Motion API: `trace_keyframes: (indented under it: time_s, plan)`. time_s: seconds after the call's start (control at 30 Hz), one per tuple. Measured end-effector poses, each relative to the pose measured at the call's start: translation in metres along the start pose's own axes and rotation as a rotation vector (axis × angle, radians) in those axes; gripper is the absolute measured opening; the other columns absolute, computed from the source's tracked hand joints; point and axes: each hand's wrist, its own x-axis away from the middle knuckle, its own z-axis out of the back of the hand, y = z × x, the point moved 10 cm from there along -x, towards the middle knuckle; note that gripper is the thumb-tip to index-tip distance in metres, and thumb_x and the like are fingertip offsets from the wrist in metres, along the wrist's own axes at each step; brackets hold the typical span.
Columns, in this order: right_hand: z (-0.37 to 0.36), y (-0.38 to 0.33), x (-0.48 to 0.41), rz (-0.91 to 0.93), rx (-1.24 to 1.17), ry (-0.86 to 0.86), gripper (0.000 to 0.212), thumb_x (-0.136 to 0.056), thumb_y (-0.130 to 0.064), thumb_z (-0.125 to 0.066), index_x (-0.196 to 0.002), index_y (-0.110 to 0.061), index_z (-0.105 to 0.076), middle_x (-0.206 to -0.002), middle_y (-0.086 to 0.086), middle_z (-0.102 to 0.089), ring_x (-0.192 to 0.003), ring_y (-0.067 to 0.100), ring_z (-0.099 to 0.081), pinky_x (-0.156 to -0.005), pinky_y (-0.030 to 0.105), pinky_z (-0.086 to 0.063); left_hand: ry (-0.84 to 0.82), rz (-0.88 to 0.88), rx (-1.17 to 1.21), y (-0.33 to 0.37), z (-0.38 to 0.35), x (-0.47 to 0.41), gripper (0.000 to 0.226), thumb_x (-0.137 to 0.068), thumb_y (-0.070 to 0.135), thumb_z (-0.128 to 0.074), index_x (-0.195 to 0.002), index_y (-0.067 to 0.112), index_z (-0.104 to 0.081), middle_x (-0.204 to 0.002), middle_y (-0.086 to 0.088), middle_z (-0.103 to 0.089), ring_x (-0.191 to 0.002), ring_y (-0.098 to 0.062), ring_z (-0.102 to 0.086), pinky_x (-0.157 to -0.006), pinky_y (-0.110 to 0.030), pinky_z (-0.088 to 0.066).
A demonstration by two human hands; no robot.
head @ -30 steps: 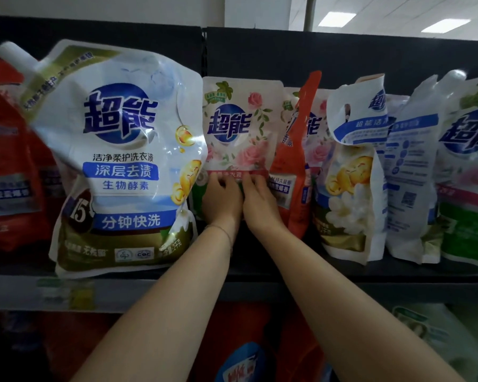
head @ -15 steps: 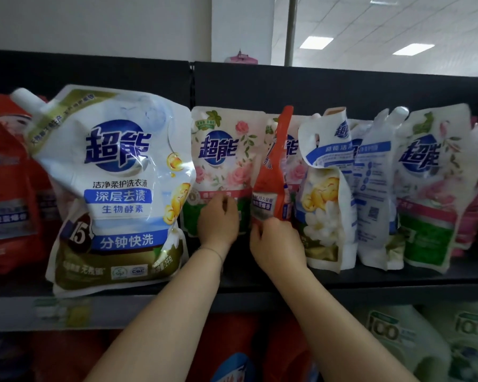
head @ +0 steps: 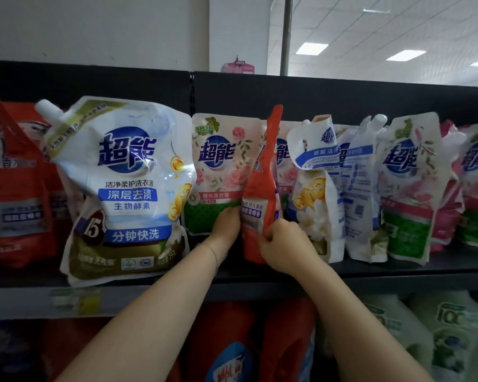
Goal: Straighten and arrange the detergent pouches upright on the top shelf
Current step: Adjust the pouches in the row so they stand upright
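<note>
On the top shelf (head: 398, 271) a narrow red pouch (head: 262, 188) stands edge-on between a pink rose pouch (head: 221, 166) and a white-and-gold pouch (head: 312, 194) whose top is folded over. My right hand (head: 284, 244) grips the red pouch's lower right edge with curled fingers. My left hand (head: 226, 224) rests on the green lower part of the rose pouch, right beside the red one, fingers hidden behind it. A big white pouch (head: 122, 188) leans to the left of them.
More pouches stand to the right: a white one turned backwards (head: 359, 194) and rose ones (head: 409, 188). Red pouches (head: 11, 183) fill the far left. A black back panel (head: 342, 100) closes the shelf. Bottles and pouches (head: 439, 340) sit on the shelf below.
My right hand left the rose pouch and took hold of the red pouch's lower edge. The left hand stayed on the rose pouch. The camera tilted up and the shelf dropped in view.
</note>
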Motion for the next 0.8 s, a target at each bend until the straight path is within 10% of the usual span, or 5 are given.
trace_keyframes:
  time_s: [0.2, 0.47, 0.8]
  plan:
    - [0.042, -0.011, 0.025, 0.012, 0.010, 0.214, 0.064, -0.078, -0.069, -0.058, -0.048, -0.016, -0.038, -0.043, -0.004, -0.042, -0.040, 0.012, -0.043, -0.041, 0.025, -0.030, -0.068, 0.084, 0.260, 0.002, -0.011, 0.010, 0.034, -0.097, 0.028, -0.044, -0.069, 0.016, -0.059, -0.049, 0.005, -0.065, -0.054, -0.014, -0.062, -0.060, -0.027, -0.048]
    - [0.041, -0.015, 0.048, 0.297, -0.199, 0.528, 0.044, -0.093, -0.025, -0.058, -0.053, -0.021, -0.040, -0.052, -0.013, -0.041, -0.045, 0.002, -0.039, -0.047, 0.013, -0.025, -0.072, 0.141, 0.422, 0.006, -0.017, 0.034, 0.041, -0.097, 0.029, -0.041, -0.068, 0.011, -0.066, -0.056, -0.004, -0.067, -0.058, -0.019, -0.062, -0.058, -0.026, -0.050]
    - [0.060, -0.079, 0.111, 0.548, -0.411, 0.705, 0.031, -0.094, -0.023, -0.043, -0.065, -0.024, -0.032, -0.064, -0.022, -0.033, -0.055, -0.007, -0.034, -0.053, 0.007, -0.026, -0.246, 0.031, 0.451, 0.040, -0.007, 0.092, 0.072, -0.103, 0.018, -0.026, -0.046, 0.014, -0.069, -0.046, 0.002, -0.062, -0.042, -0.005, -0.060, -0.045, -0.014, -0.049]
